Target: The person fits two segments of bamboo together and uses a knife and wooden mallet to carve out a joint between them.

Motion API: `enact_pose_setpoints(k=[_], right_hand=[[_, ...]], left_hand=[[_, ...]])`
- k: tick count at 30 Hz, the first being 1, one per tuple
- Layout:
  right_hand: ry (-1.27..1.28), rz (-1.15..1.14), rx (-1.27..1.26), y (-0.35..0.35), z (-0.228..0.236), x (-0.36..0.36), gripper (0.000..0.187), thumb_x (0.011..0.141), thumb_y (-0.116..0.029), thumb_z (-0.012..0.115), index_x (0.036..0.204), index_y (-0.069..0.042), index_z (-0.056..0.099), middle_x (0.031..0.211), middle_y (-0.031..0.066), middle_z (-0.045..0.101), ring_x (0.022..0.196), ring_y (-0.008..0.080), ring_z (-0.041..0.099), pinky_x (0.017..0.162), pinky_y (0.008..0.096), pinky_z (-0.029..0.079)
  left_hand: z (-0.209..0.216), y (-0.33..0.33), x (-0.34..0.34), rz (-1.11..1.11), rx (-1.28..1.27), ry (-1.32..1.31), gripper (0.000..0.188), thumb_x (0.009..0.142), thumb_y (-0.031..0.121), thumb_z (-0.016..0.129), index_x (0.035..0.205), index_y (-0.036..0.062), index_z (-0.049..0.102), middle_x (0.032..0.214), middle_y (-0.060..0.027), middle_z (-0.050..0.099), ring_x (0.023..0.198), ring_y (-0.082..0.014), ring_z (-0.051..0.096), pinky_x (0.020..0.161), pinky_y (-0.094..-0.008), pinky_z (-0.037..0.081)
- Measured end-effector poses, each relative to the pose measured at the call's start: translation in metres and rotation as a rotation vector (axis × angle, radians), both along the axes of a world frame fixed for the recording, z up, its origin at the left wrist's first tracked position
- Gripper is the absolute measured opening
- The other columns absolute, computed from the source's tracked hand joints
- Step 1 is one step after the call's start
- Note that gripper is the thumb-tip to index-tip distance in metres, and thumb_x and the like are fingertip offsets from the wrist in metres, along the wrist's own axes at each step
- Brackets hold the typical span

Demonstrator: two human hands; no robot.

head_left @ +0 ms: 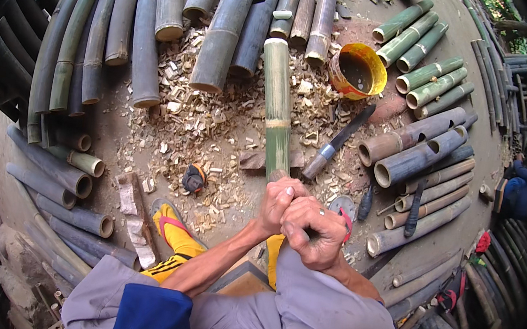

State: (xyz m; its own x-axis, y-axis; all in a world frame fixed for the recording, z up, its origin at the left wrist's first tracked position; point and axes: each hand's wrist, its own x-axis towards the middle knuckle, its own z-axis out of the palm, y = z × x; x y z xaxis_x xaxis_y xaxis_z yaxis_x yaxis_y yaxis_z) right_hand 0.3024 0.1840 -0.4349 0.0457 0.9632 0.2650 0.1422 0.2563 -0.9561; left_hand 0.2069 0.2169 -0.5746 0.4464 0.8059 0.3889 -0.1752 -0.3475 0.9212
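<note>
A green bamboo tube [279,111], partly scraped pale, runs away from me with a pale ring at its joint. Its near end meets my left hand [276,206], whose fingers are closed around it. Pressed against that hand is my right hand [315,233], also closed and wearing a ring; whatever lies inside its grip is hidden. Just right of the tube, a large knife [339,143] with a dark blade and a metal-collared handle rests on the ground. A stone block [253,159] sits beside the tube near my hands.
Wood chips [196,103] cover the ground. A yellow bucket [358,72] of dark liquid stands ahead right. Dark bamboo tubes [121,21] line the far left; green tubes [435,86] lie right. Two dark-handled tools [366,202] lie near my foot. A person [522,195] is at far right.
</note>
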Motion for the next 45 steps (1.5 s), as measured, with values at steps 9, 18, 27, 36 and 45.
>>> enact_pose_setpoints(k=[9,18,27,36,45], right_hand=[[-0.006,0.085,-0.054,-0.014,0.044,0.007,0.012,0.083,-0.009,0.057,0.081,0.003,0.060,0.078,0.0095,0.058,0.077,0.0183,0.056,0.074,0.0291,0.045],[-0.844,-0.825,-0.430,-0.065,-0.057,0.174,0.047,0.079,-0.011,0.067,0.123,-0.001,0.055,0.111,0.0169,0.058,0.103,0.0302,0.057,0.092,0.0388,0.044],[-1.007,-0.900,-1.072,-0.164,-0.142,0.296,0.065,0.078,-0.028,0.067,0.135,-0.004,0.045,0.123,0.0259,0.054,0.113,0.0422,0.050,0.095,0.0460,0.041],[-1.308,-1.100,-1.042,-0.181,-0.159,0.302,0.067,0.076,-0.021,0.067,0.138,-0.012,0.042,0.129,0.0195,0.051,0.120,0.0376,0.045,0.096,0.0482,0.041],[-1.100,-1.045,-1.064,-0.221,-0.169,0.367,0.058,0.081,-0.031,0.062,0.130,-0.004,0.046,0.108,0.0235,0.061,0.100,0.0355,0.059,0.090,0.0448,0.043]], left_hand=[[0.052,-0.027,0.006,0.098,-0.064,-0.102,0.031,0.091,0.020,0.040,0.074,0.0002,0.057,0.065,-0.0151,0.054,0.057,-0.0272,0.050,0.054,-0.0395,0.040],[0.021,0.106,-0.106,0.440,-0.434,0.775,0.054,0.099,0.037,0.028,0.081,-0.0032,0.059,0.063,-0.0159,0.061,0.045,-0.0167,0.055,0.033,-0.0303,0.042],[-0.021,0.101,-0.063,0.295,-0.637,0.612,0.051,0.081,0.032,0.071,0.114,-0.0052,0.060,0.105,-0.0192,0.066,0.097,-0.0248,0.063,0.083,-0.0360,0.051],[-0.077,0.119,-0.010,-0.041,-1.314,0.176,0.044,0.081,0.029,0.075,0.111,0.0000,0.061,0.098,-0.0055,0.065,0.085,-0.0158,0.062,0.071,-0.0290,0.052],[-0.084,0.114,-0.011,-0.028,-1.278,0.219,0.059,0.076,0.040,0.078,0.116,0.0006,0.059,0.103,-0.0055,0.062,0.094,-0.0120,0.057,0.074,-0.0290,0.047]])
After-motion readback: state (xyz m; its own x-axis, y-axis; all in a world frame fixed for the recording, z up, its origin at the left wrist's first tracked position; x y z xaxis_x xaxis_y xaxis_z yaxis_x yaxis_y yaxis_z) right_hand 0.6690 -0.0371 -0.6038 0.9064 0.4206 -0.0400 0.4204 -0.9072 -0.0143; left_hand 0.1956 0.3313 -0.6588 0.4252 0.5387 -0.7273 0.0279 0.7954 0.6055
